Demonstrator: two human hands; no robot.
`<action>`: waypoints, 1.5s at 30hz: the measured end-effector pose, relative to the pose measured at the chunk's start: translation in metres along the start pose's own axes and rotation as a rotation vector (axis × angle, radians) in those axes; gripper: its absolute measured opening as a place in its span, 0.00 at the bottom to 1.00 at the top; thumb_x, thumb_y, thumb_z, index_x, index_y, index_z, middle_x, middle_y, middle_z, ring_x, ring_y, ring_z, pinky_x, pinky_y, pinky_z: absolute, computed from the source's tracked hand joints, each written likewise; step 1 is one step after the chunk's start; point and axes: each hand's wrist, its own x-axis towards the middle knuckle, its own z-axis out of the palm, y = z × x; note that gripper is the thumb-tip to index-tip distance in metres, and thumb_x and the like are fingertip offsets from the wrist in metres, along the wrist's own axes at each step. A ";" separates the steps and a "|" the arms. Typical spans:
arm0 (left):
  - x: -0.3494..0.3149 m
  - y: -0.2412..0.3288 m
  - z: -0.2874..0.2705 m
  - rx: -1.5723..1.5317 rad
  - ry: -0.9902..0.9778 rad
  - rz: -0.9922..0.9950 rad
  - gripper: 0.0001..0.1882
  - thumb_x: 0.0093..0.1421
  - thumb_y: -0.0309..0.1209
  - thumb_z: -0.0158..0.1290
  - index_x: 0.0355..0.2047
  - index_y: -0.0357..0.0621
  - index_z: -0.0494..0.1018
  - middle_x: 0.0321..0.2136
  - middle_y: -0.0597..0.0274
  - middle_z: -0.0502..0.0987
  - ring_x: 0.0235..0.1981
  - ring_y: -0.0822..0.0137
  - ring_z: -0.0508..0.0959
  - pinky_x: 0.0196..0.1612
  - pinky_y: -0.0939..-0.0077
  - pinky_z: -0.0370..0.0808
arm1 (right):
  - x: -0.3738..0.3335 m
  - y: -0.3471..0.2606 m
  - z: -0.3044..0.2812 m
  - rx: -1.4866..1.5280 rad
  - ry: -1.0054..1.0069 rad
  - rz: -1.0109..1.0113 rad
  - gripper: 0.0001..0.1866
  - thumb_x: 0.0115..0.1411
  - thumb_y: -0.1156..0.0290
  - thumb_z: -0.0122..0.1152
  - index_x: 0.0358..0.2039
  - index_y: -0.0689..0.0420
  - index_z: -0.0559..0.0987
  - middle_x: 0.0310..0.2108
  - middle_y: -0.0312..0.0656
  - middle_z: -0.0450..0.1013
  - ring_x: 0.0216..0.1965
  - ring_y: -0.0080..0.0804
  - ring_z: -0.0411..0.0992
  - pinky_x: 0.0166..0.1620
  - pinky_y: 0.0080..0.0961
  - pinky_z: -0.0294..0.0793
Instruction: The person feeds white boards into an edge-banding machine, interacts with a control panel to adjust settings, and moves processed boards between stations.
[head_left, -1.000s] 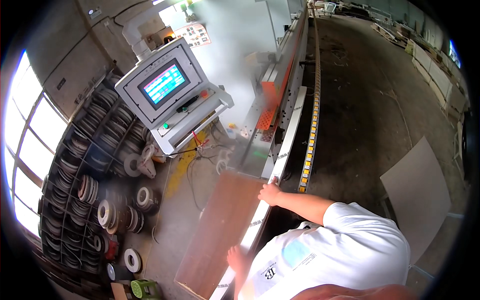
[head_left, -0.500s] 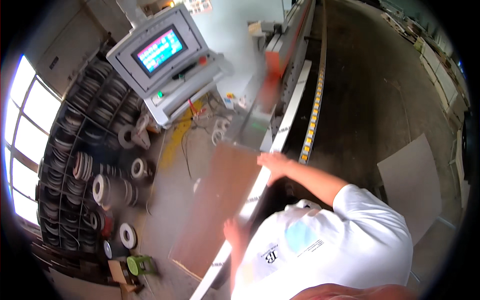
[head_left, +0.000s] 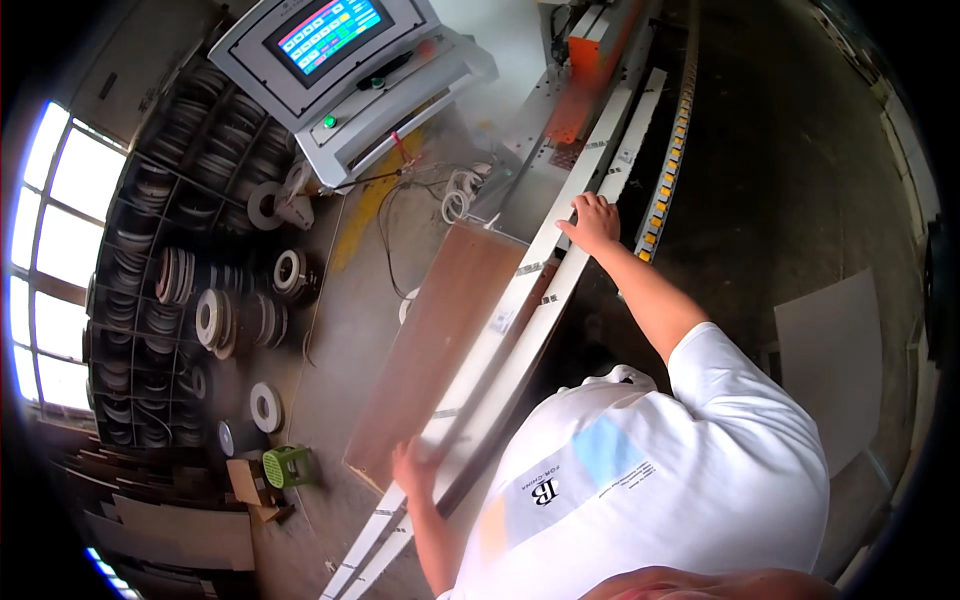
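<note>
Two long white strips [head_left: 520, 290] run side by side from the lower left toward the machine at the top, with a narrow dark gap between them. Closed over the right strip is my right hand [head_left: 592, 222], its fingers curled and its thumb toward the left strip. Lower down, my left hand [head_left: 415, 468] lies at the left strip; it is blurred and its grip is unclear. Beneath the strips, on their left side, a brown board [head_left: 425, 345] shows its flat top.
A grey control panel with a lit screen [head_left: 330, 35] stands at upper left. Orange machine parts [head_left: 580, 115] flank the strips ahead. A yellow-marked rail [head_left: 665, 190] runs on the right. Rolls of edging [head_left: 212, 318], racks and a green stool [head_left: 287, 466] stand at left.
A second white strip now shows beside the first, where one showed before. My right hand has moved up and to the right, my left hand to the left. The whole view has shifted.
</note>
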 end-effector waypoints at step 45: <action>0.175 0.108 0.069 0.109 0.116 -0.042 0.28 0.54 0.45 0.68 0.57 0.64 0.78 0.49 0.70 0.79 0.50 0.59 0.76 0.51 0.58 0.71 | 0.173 -0.009 0.105 0.596 -0.540 0.433 0.31 0.66 0.44 0.61 0.23 0.63 0.80 0.16 0.42 0.75 0.12 0.32 0.72 0.18 0.30 0.73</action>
